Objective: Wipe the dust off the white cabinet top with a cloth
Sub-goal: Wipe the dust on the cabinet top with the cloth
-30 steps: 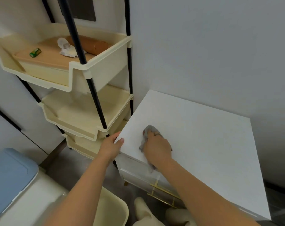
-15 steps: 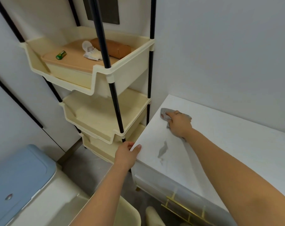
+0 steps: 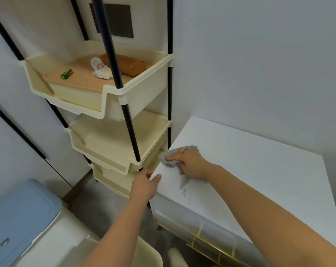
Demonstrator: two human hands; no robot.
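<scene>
1. The right hand (image 3: 191, 162) is pressing a bunched grey cloth (image 3: 167, 155) onto the cabinet (image 3: 255, 170) top. It is working at the left edge, a little back from the near-left corner.
2. Its fingers are bending over the wad and gripping it, and a tail of fabric is poking out under the palm. Bunching the cloth is probably giving a firmer pad to bear down on.
3. The cloth is lapping slightly over the left edge, probably so that the wipe is taking in the very rim and not only the flat.
4. The left hand (image 3: 144, 185) is clasping the near-left corner, with the thumb lying on top and the fingers curling round the side. It is likely bracing the person's lean and stopping the cabinet from shifting under the rubbing.
5. A grey smear (image 3: 184, 185) is showing on the top between the two hands, just beside the right wrist. Whether it is dampness or dragged dust is not something the view is settling. Either way, this patch is looking in need of another pass.
6. Toward the right and back edges the top is looking plain white. How much dust is lying there cannot be judged.
7. A rack (image 3: 144, 97) of cream trays is standing just beside the left edge, so strokes there are calling for care not to knock it.
</scene>
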